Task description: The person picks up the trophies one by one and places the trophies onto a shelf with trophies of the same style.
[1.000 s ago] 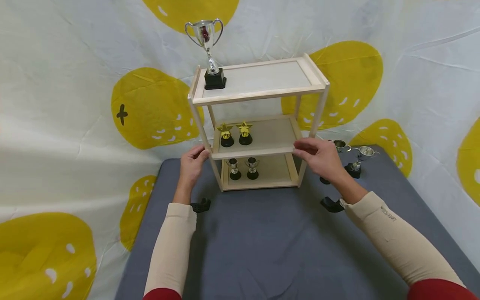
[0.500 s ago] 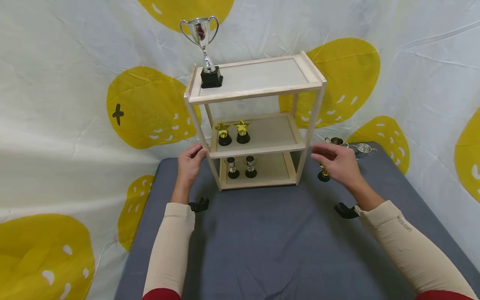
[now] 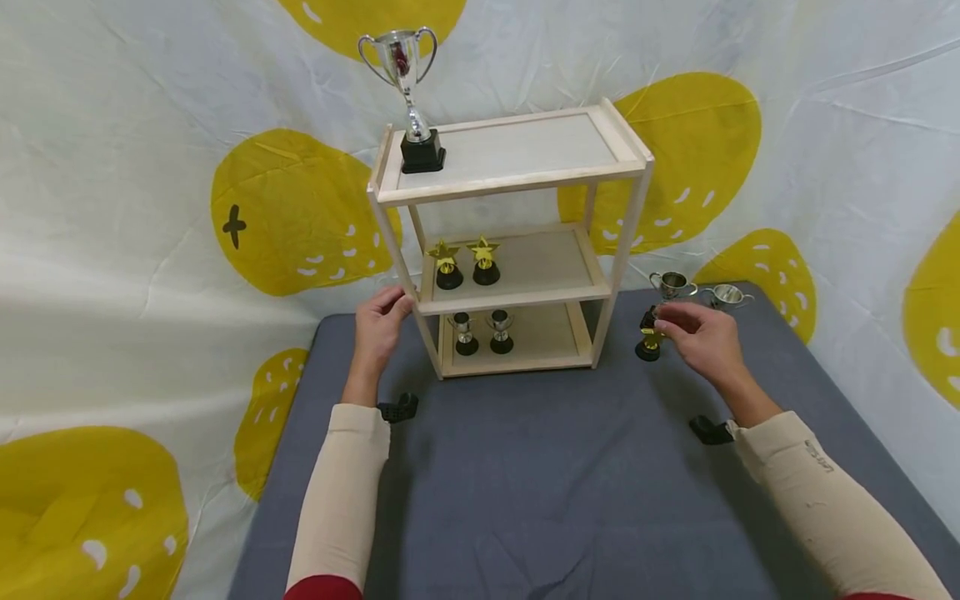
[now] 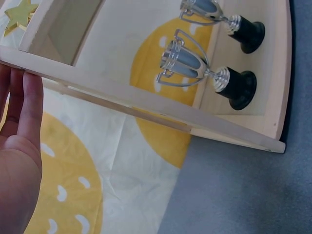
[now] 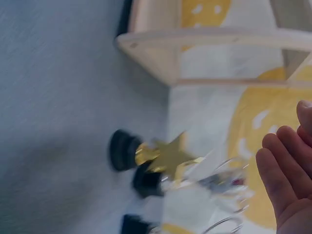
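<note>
A light wooden three-tier shelf (image 3: pixel 517 298) stands on the grey-covered table. My left hand (image 3: pixel 380 329) holds its left front post at middle-tier height; the fingertips (image 4: pixel 33 83) go behind the post in the left wrist view. To the shelf's right, my right hand (image 3: pixel 701 342) hovers with loosely bent fingers at a gold star trophy (image 5: pixel 170 158). The right wrist view shows a gap between fingers and star. Two silver cups, a nearer one (image 3: pixel 672 285) and a right one (image 3: pixel 726 296), stand behind that hand, which partly hides them.
A tall silver cup (image 3: pixel 422 150) stands on the top tier's left end. Two gold star trophies (image 3: pixel 486 263) sit on the middle tier, and two small silver cups (image 3: pixel 501 331) on the bottom one. A patterned cloth (image 3: pixel 292 212) hangs behind the table (image 3: pixel 487 483).
My right hand has left the shelf's right side and moved right to the gold star trophy. My left hand stays at the left post. The view has shifted slightly.
</note>
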Motion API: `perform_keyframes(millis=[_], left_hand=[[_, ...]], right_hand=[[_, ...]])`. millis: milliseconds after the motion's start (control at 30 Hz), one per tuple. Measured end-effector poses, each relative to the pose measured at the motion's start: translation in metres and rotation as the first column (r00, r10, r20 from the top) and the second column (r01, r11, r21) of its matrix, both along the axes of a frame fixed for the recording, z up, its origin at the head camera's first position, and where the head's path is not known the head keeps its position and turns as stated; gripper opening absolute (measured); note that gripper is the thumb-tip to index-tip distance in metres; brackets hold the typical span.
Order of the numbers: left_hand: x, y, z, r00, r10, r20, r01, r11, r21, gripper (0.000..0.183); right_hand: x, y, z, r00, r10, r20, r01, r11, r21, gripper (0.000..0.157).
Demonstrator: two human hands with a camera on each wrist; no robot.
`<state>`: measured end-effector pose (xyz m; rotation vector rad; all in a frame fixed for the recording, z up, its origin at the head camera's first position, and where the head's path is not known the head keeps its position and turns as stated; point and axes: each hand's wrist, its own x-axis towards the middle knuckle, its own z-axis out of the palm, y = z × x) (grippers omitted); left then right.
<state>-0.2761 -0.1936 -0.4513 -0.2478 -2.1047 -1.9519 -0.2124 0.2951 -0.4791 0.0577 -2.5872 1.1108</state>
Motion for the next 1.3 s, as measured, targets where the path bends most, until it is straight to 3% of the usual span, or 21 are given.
perform_keyframes(millis=[133, 367, 567, 833, 1100, 1300], left_hand=[[-0.002, -0.001, -0.001, 1.0, 0.002, -0.013, -0.002, 1.0, 0.004, 0.034], [-0.001, -0.002, -0.001, 1.0, -0.002, -0.024, 0.003, 1.0, 0.008, 0.033], [0.0, -0.003, 0.002, 1.0, -0.002, -0.017, 0.003, 1.0, 0.012, 0.032], [0.003, 0.0, 0.002, 1.0, -0.024, -0.013, 0.024, 1.0, 0.021, 0.031], [0.003, 0.002, 0.001, 0.999, -0.031, -0.012, 0.031, 0.999, 0.02, 0.033], [0.003, 0.0, 0.001, 1.0, -0.018, -0.007, 0.018, 1.0, 0.021, 0.033]], right_hand=[[-0.004, 0.01, -0.019, 1.0, -0.026, 0.014, 0.025, 0.999, 0.046, 0.031], [-0.013, 0.017, -0.047, 0.995, -0.089, -0.048, 0.093, 0.991, 0.092, 0.029], [-0.024, 0.015, -0.056, 0.994, -0.108, -0.027, 0.11, 0.989, 0.098, 0.035], [-0.034, 0.016, -0.069, 0.988, -0.096, 0.121, 0.085, 0.992, 0.09, 0.04], [-0.042, 0.016, -0.08, 0.99, -0.141, 0.012, 0.14, 0.988, 0.072, 0.024], [-0.047, 0.018, -0.084, 0.988, -0.152, 0.017, 0.15, 0.986, 0.079, 0.025]])
